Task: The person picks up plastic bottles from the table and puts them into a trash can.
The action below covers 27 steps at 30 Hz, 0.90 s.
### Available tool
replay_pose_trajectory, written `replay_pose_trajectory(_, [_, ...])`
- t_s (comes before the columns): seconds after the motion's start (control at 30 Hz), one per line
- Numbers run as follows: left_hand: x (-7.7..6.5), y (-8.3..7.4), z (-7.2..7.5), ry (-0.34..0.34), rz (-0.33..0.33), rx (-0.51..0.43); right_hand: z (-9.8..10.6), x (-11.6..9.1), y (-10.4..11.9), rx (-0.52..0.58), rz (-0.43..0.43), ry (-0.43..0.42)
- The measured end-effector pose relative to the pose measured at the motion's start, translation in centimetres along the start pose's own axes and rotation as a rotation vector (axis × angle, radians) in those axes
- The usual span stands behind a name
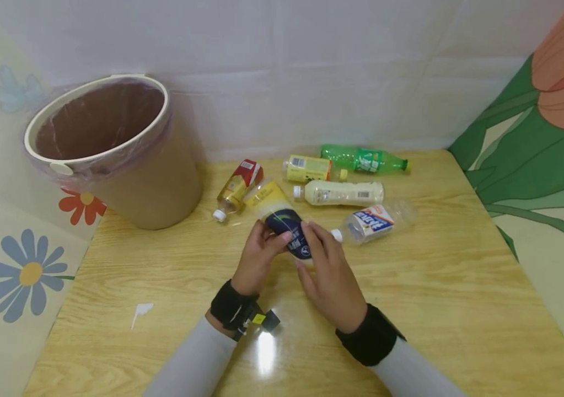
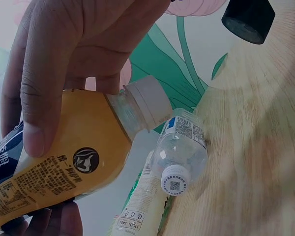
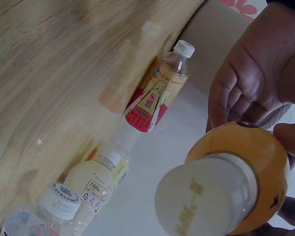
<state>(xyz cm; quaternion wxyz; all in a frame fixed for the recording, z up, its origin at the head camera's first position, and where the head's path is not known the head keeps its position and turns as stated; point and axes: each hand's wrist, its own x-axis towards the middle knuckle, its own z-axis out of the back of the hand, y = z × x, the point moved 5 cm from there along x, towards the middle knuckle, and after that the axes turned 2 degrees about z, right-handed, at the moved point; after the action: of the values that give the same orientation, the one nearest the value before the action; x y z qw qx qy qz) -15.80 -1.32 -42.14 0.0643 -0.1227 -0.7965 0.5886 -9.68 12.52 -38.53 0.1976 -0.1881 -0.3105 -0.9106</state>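
Left hand (image 1: 257, 258) and right hand (image 1: 333, 281) grip the yellow-and-navy bottle (image 1: 282, 218) from opposite sides, apparently to steady it, tilted above the table (image 1: 98, 342). The green bottle (image 1: 341, 157) lies on its side at the back, presumably leaving the hands working room.

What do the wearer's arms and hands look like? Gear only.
Left hand and right hand: no gloves, fingers bare. Plain light grey sleeves on both arms. Wide black band on each wrist; the left one carries a small black box with a yellow patch.
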Motion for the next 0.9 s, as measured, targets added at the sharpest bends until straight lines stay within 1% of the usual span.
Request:
replay_pose_trajectory(0.13, [0.1, -0.3, 0.3, -0.015, 0.007, 0.019, 0.1, 0.2, 0.0, -0.009, 0.022, 0.014])
replay_pose_trajectory(0.2, [0.2, -0.7, 0.5, -0.02, -0.007, 0.015, 0.2, 0.4, -0.2, -0.02, 0.039, 0.031])
replay_pose_trajectory(0.27, [0.5, -1.4, 1.0, -0.04, -0.033, 0.006, 0.4, 0.6, -0.7, -0.033, 0.061, 0.05])
replay_pose_trajectory(0.33, [0.7, -2.7, 1.9, -0.071, -0.068, 0.008, 0.9, 0.8, -1.7, -0.05, 0.086, 0.06])
replay_pose_trajectory(0.4, [1.0, -4.4, 3.0, -0.104, -0.125, 0.005, 1.4, 1.1, -3.2, -0.065, 0.115, 0.051])
replay_pose_trajectory(0.47, [1.1, -6.6, 4.3, -0.127, -0.189, 0.009, 2.0, 1.3, -5.2, -0.091, 0.148, 0.034])
replay_pose_trajectory(0.53, [1.1, -9.0, 5.6, -0.147, -0.271, 0.002, 2.4, 1.5, -7.5, -0.127, 0.176, 0.026])
replay_pose_trajectory(0.6, [1.0, -11.4, 7.0, -0.175, -0.354, -0.018, 2.7, 1.7, -10.0, -0.172, 0.188, 0.043])
replay_pose_trajectory(0.7, [0.6, -14.9, 9.2, -0.245, -0.476, -0.046, 2.9, 1.7, -13.4, -0.225, 0.177, 0.097])
replay_pose_trajectory(0.77, [0.4, -17.3, 10.7, -0.281, -0.546, -0.078, 3.1, 1.5, -15.2, -0.253, 0.155, 0.138])
replay_pose_trajectory(0.83, [0.3, -19.7, 12.4, -0.313, -0.606, -0.139, 3.3, 1.2, -16.5, -0.271, 0.138, 0.167])
replay_pose_trajectory(0.9, [0.1, -22.2, 14.3, -0.339, -0.653, -0.214, 3.4, 0.9, -17.3, -0.286, 0.129, 0.189])
